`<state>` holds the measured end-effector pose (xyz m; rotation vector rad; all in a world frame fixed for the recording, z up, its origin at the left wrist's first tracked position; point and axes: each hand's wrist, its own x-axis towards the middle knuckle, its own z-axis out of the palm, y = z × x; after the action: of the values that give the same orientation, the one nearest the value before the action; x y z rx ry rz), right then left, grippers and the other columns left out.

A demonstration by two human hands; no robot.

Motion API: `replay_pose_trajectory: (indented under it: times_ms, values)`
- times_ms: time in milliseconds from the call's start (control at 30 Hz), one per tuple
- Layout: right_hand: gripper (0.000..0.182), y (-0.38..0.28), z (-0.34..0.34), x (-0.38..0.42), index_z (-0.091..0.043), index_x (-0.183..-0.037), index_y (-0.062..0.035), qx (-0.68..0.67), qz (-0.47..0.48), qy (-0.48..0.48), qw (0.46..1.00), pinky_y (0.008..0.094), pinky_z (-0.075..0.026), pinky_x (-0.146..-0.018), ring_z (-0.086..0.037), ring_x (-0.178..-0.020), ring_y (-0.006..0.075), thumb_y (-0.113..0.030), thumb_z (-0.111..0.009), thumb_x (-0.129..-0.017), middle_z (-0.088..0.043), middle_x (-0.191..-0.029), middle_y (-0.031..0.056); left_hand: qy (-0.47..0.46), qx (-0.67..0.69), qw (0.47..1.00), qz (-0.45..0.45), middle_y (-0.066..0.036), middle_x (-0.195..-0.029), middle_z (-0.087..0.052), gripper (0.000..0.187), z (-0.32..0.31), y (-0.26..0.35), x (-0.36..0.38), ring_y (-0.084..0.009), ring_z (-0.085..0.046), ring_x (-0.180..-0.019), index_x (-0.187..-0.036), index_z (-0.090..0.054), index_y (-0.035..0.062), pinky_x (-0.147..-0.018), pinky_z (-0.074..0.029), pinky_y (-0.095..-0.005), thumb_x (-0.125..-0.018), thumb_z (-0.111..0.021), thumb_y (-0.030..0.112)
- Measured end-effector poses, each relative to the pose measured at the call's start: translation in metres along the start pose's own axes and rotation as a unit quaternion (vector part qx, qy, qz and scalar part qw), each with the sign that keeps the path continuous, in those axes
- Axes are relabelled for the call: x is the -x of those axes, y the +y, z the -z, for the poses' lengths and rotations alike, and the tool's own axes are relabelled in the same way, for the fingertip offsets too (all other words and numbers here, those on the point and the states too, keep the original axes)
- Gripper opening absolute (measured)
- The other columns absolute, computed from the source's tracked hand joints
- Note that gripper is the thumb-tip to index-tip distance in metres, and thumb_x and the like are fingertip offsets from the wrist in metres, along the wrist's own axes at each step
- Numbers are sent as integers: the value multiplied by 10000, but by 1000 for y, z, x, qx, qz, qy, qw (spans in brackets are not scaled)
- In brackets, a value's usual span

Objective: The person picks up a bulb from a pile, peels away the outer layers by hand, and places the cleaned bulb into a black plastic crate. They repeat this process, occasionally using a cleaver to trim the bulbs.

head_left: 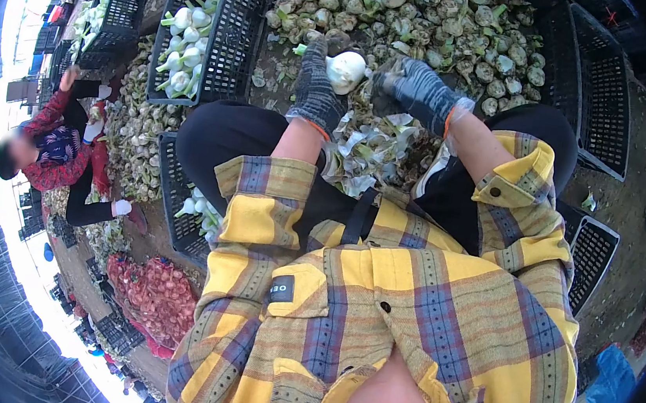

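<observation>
My left hand (pixel 320 83), in a grey knit glove, is closed around a white peeled garlic bulb (pixel 345 72) with a short green stem end poking out on the far side. Just right of the bulb is my right hand (pixel 416 90), also gloved, its fingers curled in and soiled brown. Whatever those fingers hold, if anything, is hidden. Below both hands, a heap of papery garlic skins (pixel 372 150) lies between my legs. Beyond them spreads a large pile of unpeeled garlic bulbs (pixel 436 24) on the ground.
A black crate (pixel 233 43) of peeled garlic stands at left, another crate (pixel 175 186) by my left knee. More black crates (pixel 605 97) stand at right. A person (pixel 54 134) sits far left near more garlic. A red net sack (pixel 152 294) lies lower left.
</observation>
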<state>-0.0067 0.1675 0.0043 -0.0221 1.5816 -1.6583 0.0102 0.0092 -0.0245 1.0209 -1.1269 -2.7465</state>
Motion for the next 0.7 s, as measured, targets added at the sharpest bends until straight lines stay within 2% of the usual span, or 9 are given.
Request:
replay_pose_trajectory:
  times_ms: [33, 100, 167, 233, 300, 367, 500, 567, 700]
  values:
    - [232, 1, -2, 2, -559, -835, 48, 1, 0, 0, 1000, 321, -517, -629, -613, -702, 211, -179, -562, -790, -601, -703, 134, 0, 1, 1000, 0, -96, -956, -585, 421, 2, 1, -4, -277, -574, -868, -1017, -542, 89, -750, -488, -448, -810, -469, 448]
    - [174, 7, -5, 5, -587, -886, -23, 333, 55, 42, 940, 294, -486, -638, -606, -719, 168, -171, -564, -798, -599, -708, 83, -5, 22, 999, 28, -108, -1022, -567, 520, 8, 8, -11, -303, -563, -889, -1068, -510, 85, -761, -478, -469, -788, -449, 520]
    - [168, 18, -1, -1, -587, -877, -38, 400, 67, -6, 914, 298, -474, -665, -602, -742, 180, -181, -583, -788, -598, -733, 115, -29, 10, 999, 25, -113, -1062, -549, 557, 12, 8, -14, -302, -558, -905, -1098, -487, 85, -768, -477, -457, -785, -430, 542]
    - [197, 25, 3, -3, -572, -896, -37, 519, 128, 33, 845, 291, -466, -707, -594, -793, 184, -196, -598, -783, -602, -796, 131, 54, 22, 997, 49, -105, -1029, -567, 515, 13, 9, -17, -297, -562, -889, -1070, -507, 96, -749, -483, -444, -789, -436, 522]
    - [277, 19, -1, -2, -546, -996, -32, 501, 188, 63, 843, 294, -458, -751, -583, -855, 197, -171, -617, -767, -594, -855, 152, 57, 4, 998, 34, -101, -994, -577, 479, 8, 7, -11, -284, -569, -865, -1038, -520, 103, -731, -486, -432, -799, -434, 510]
    - [348, 14, -6, -3, -556, -1030, -64, 312, 319, 139, 884, 348, -454, -760, -557, -850, 323, -148, -647, -705, -570, -926, 186, 60, -14, 998, 19, -97, -958, -587, 446, 6, 6, -11, -271, -575, -840, -1006, -533, 110, -713, -489, -420, -808, -431, 497]
    - [346, -4, -15, 2, -545, -1013, -58, 324, 463, 116, 817, 365, -457, -775, -552, -858, 317, -95, -636, -682, -550, -951, 156, 48, -142, 988, -41, -80, -854, -585, 330, 26, -7, -33, -182, -582, -724, -928, -542, 106, -595, -485, -317, -837, -451, 409]
    - [315, -5, -15, 2, -554, -985, -62, 386, 460, 136, 788, 380, -460, -744, -552, -844, 322, -86, -629, -681, -554, -916, 154, 65, -325, 939, -93, -70, -833, -584, 326, 41, -14, -49, -162, -573, -692, -928, -546, 92, -557, -472, -295, -835, -463, 393]
    - [233, 0, -11, 3, -568, -928, -42, 449, 406, 93, 790, 340, -468, -721, -562, -816, 302, -3, -601, -701, -562, -870, 156, 47, -297, 952, -61, -113, -834, -611, 526, 10, -1, -9, -186, -579, -739, -917, -598, -10, -659, -444, -305, -825, -438, 483]
